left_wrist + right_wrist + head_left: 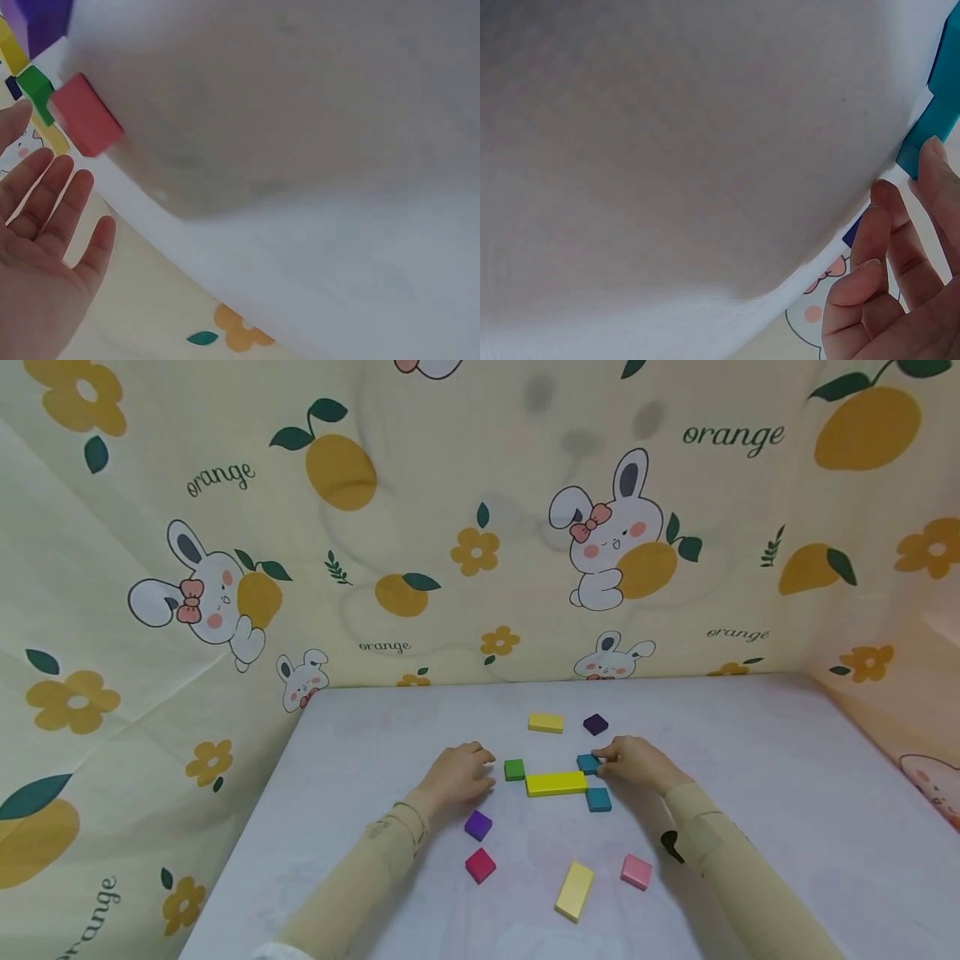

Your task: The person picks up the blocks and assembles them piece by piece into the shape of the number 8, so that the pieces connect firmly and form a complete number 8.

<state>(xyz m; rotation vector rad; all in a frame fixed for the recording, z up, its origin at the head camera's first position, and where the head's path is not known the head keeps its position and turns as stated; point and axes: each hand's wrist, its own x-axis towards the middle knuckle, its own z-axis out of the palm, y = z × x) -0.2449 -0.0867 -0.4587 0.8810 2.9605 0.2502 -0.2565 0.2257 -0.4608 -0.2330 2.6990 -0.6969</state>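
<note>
Near the middle of the table lies a long yellow block. Two teal blocks are at its right end, a far one and a near one. My right hand pinches the far teal block at its right side; in the right wrist view a fingertip touches teal block. A green block sits by the yellow block's left end. To its left my left hand hovers with spread fingers, holding nothing. Beside that hand, the left wrist view shows a red block, mostly hidden in the head view.
Behind are a short yellow block and a dark purple block. Nearer me lie a purple block, a crimson block, a pale yellow block and a pink block. Printed cloth hangs behind the table.
</note>
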